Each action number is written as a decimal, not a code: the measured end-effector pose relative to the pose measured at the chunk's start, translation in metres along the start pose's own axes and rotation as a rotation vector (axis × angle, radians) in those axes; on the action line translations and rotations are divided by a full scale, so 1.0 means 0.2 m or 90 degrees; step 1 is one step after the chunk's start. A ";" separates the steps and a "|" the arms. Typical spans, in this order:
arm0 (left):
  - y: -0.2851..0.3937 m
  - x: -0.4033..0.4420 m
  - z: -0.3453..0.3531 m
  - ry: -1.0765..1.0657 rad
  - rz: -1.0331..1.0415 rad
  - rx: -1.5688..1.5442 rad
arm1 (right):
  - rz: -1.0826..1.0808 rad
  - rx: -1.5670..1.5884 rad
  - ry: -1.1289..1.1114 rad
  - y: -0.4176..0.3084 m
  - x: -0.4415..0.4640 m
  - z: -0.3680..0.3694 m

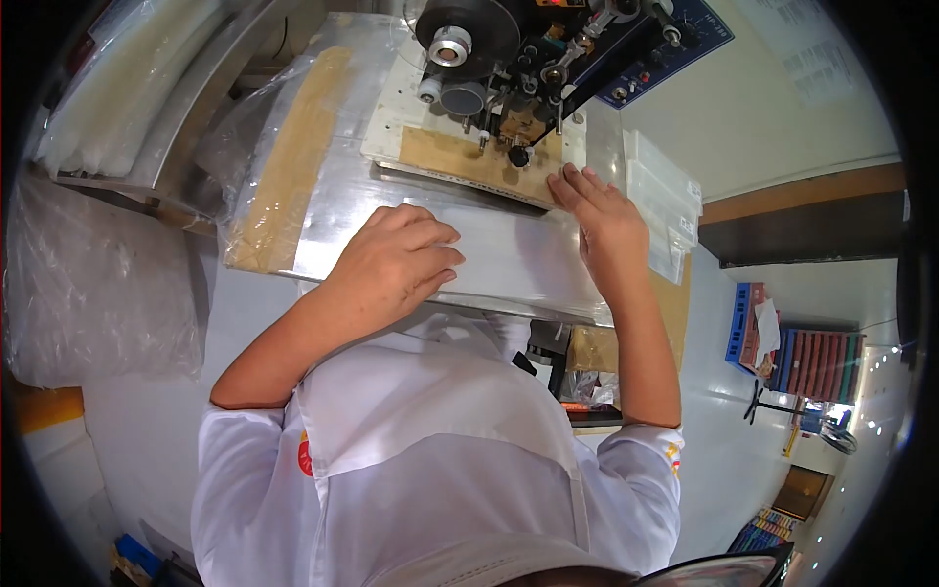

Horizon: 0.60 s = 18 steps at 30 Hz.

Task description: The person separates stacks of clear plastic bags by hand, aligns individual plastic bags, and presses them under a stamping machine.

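Observation:
My left hand (393,256) rests palm down on a clear plastic sheet or bag (499,245) lying on the metal tabletop (328,210), its fingers slightly bent and a little apart. Farther right, my right hand (604,223) has its fingers stretched over the right end of the tan-taped front plate (460,157) of a machine. The black reel (479,29) and the machine's head (520,122) stand above that plate. Neither hand visibly grips anything; the undersides of both are hidden.
Clear plastic bags (665,191) lie right of the machine. Brown tape (293,157) covers the table's left part. Large plastic-wrapped bundles (127,88) sit on a metal shelf at the upper left. Blue and red crates (748,328) stand far right.

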State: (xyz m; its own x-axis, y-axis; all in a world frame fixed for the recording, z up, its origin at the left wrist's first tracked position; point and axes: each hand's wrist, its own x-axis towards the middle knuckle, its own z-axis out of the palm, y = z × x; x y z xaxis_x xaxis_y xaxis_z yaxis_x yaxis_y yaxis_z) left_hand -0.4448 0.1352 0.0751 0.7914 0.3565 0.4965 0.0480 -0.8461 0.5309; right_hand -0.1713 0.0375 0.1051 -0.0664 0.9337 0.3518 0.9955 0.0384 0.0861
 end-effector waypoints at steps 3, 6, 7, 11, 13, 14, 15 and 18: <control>0.00 0.00 0.00 -0.010 -0.005 0.008 | -0.001 0.000 -0.003 0.00 0.01 -0.01; 0.00 0.00 0.00 -0.025 -0.013 0.013 | 0.001 0.007 -0.002 0.00 0.00 -0.01; 0.00 0.00 0.00 -0.032 -0.015 0.017 | 0.003 0.010 0.000 0.01 0.00 -0.01; 0.06 0.01 -0.05 -0.075 -0.034 0.009 | 0.039 0.002 -0.006 0.02 -0.02 -0.01; 0.09 0.01 -0.07 -0.067 -0.050 -0.004 | 0.053 -0.085 -0.019 0.10 -0.05 -0.04; 0.10 0.01 -0.08 -0.074 -0.062 0.027 | 0.077 -0.085 0.023 0.16 -0.09 -0.06; 0.11 0.00 -0.10 -0.081 -0.074 0.056 | 0.101 -0.086 0.064 0.26 -0.16 -0.08; 0.10 -0.02 -0.15 -0.124 -0.097 0.065 | 0.181 -0.195 0.163 0.57 -0.45 -0.04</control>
State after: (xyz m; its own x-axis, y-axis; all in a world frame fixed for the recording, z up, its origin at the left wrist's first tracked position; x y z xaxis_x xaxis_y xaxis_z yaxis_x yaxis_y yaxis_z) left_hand -0.4656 0.1301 0.1046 0.8724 0.4078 0.2696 0.2288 -0.8279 0.5121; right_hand -0.0521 -0.0450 0.0897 0.1532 0.7728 0.6159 0.9136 -0.3483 0.2099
